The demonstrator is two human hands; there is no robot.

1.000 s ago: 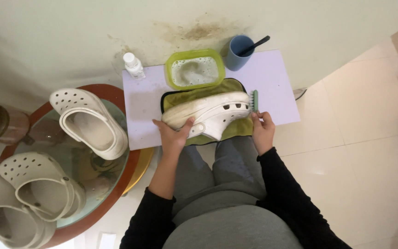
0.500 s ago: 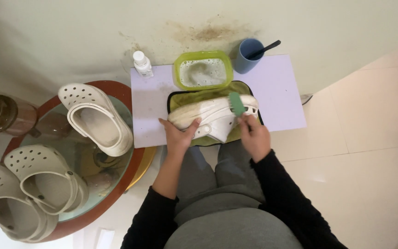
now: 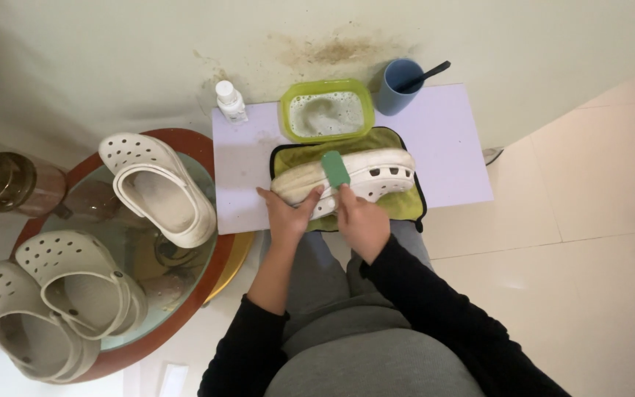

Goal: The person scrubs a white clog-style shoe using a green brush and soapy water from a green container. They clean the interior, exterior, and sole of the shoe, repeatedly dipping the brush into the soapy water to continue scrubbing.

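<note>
Clog (image 3: 365,175): white, perforated, lying on its side on a green cloth (image 3: 406,208) with a dark border, near the middle of a pale board (image 3: 450,147) that serves as the surface.

Left hand (image 3: 288,217): its grip is clenched on the near end of the clog, pinning it to the cloth.

Right hand (image 3: 360,220): its grip is closed around a green brush (image 3: 336,169), whose head rests on the clog's upper side.

Behind the clog, on the board: a green tub (image 3: 327,112) of foamy water, touching the cloth's far edge; a small white bottle (image 3: 230,100) at the far left corner; a blue cup (image 3: 398,86) with a dark handle sticking out, at the far right of the tub.

To the person's left: a round glass table (image 3: 207,272) with a red rim, carrying three more pale clogs (image 3: 157,187), one nearest the board, two overlapping at the far side.

Floor (image 3: 597,220): pale tile.
</note>
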